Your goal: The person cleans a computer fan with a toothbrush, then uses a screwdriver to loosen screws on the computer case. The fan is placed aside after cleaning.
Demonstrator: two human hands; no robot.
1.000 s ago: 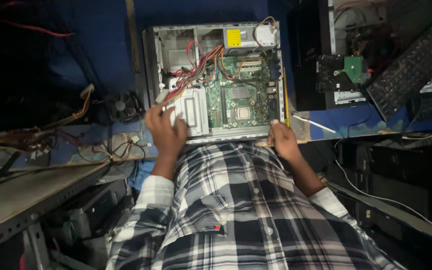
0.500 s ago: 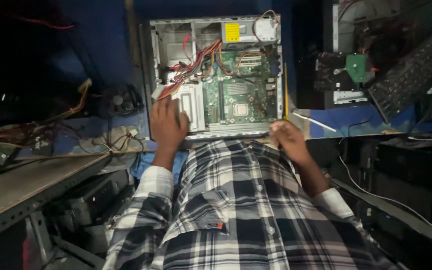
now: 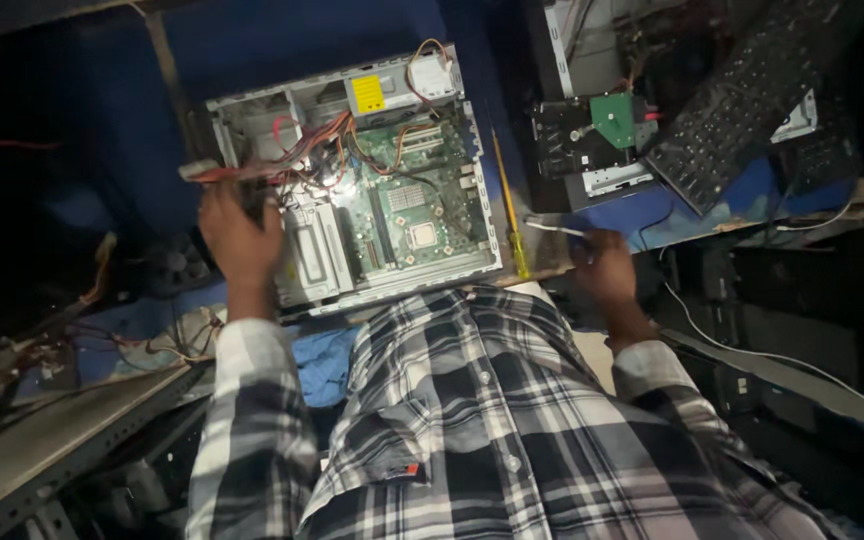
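The left hand (image 3: 239, 240) is raised at the left edge of the open grey metal computer case (image 3: 352, 190), which lies flat on the blue desk (image 3: 712, 205). Its fingers reach up to a bundle of red and orange cables (image 3: 252, 170) that ends in a small flat connector, but the hand is blurred, so I cannot tell if it grips the bundle or only touches it. The right hand (image 3: 604, 268) rests on the front edge of the desk, to the right of the case, fingers curled loosely; a thin white stick-like object (image 3: 555, 229) lies just beside its fingertips, and I cannot tell if the hand holds it. Inside the case there is a green circuit board (image 3: 412, 200) with a square silver processor socket, and next to it a ribbed silver metal drive cage (image 3: 310, 255). A long yellow screwdriver (image 3: 509, 215) lies between the case and the right hand. Further right are a dark drive with a small green board (image 3: 592, 135) and a black plastic keyboard (image 3: 742, 100), placed at an angle. The person wears a black and white checked shirt (image 3: 472, 430).
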